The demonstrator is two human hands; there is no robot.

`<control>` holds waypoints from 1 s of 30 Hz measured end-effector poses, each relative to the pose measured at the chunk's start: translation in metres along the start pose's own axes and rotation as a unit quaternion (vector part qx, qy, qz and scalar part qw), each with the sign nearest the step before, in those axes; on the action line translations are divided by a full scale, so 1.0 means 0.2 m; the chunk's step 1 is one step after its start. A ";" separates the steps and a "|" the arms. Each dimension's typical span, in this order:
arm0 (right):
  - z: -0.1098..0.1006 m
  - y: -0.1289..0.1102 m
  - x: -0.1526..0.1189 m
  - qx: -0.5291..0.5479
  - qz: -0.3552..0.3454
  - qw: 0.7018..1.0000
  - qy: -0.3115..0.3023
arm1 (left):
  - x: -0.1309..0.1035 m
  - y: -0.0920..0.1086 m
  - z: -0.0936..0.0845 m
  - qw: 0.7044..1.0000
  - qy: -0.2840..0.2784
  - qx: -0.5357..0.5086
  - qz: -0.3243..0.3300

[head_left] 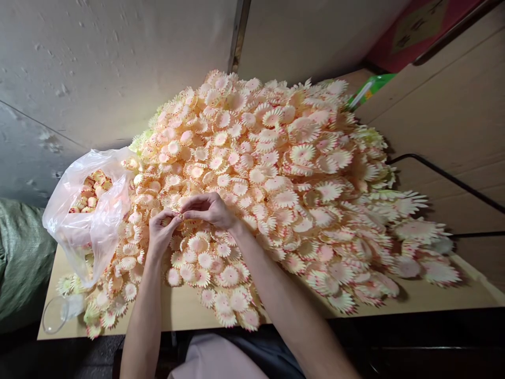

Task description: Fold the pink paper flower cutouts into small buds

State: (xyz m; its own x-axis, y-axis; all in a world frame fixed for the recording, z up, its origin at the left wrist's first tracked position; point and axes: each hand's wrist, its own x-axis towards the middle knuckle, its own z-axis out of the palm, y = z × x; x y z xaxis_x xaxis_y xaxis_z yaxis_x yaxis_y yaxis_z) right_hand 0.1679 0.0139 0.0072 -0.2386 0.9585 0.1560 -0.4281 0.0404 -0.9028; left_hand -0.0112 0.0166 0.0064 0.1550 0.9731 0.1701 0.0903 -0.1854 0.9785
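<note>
A large heap of pale pink and cream flower-shaped pieces point(272, 158) with serrated, pink-tipped edges covers much of the wooden table point(185, 310). Over the heap's front left part, my left hand point(162, 227) and my right hand point(208, 209) meet at the fingertips. Both hands are pinched round something small between them, too small to make out. Around and beneath my hands lie many more of the flower pieces.
On the left, a translucent plastic bag point(106, 223) holds small rolled pieces point(91, 193). A clear round container point(55, 315) sits at the table's front left corner. A green sack point(23, 263) stands far left, cardboard point(445, 116) on the right, a grey wall point(98, 68) behind.
</note>
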 end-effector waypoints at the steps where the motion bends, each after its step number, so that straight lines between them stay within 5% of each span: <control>1: 0.00 0.00 0.00 0.000 0.002 1.000 0.003 | 0.00 0.00 0.00 1.000 0.001 0.000 -0.002; 30: -0.02 0.02 0.00 -0.006 0.016 1.000 0.013 | 0.00 0.01 -0.01 1.000 0.002 0.026 -0.006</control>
State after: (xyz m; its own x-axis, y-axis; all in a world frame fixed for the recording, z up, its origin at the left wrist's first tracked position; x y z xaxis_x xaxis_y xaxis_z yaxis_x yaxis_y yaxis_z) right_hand 0.1693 0.0150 0.0019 -0.2298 0.9663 0.1161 -0.4096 0.0122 -0.9122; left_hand -0.0132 0.0169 0.0092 0.1492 0.9759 0.1593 0.1424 -0.1807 0.9732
